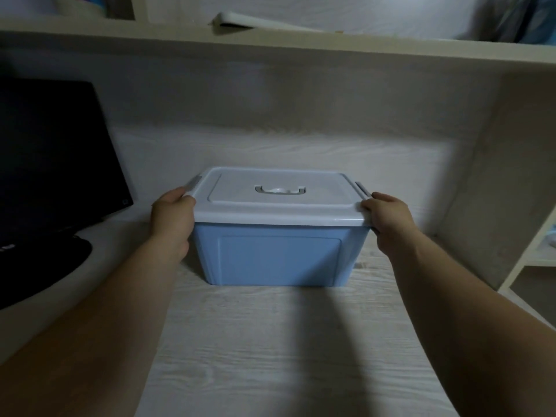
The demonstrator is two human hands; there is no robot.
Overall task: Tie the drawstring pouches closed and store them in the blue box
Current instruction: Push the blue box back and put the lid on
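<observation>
Bare forearms reach in from the bottom corners of the view and meet at the blue box (279, 257). It stands upright on the desk (270, 350), about midway across it, with bare wood showing between it and the back edge. A pale grey-blue lid (316, 207) sits flat on top and covers the opening. A recessed handle (280, 190) lies folded down in the middle of the lid. One grey latch (193, 182) sits at the lid's left end and another latch (362, 189) at its right end.

The left hand (173, 219) grips the near left corner of the box. Its thumb is pressed on top of the lid rim, and its fingers wrap round the side, where they are hidden. The right hand (391, 221) grips the near right corner the same way, thumb on the rim. How its fingers lie cannot be told.

Toward the desk's left edge stands a dark monitor (51, 155), angled inward, with its black base (45, 266) on the desktop in front of it. A pale shelf (270, 45) runs across above the desk. Beyond the right edge, an upright panel borders some open side shelves (538, 260).
</observation>
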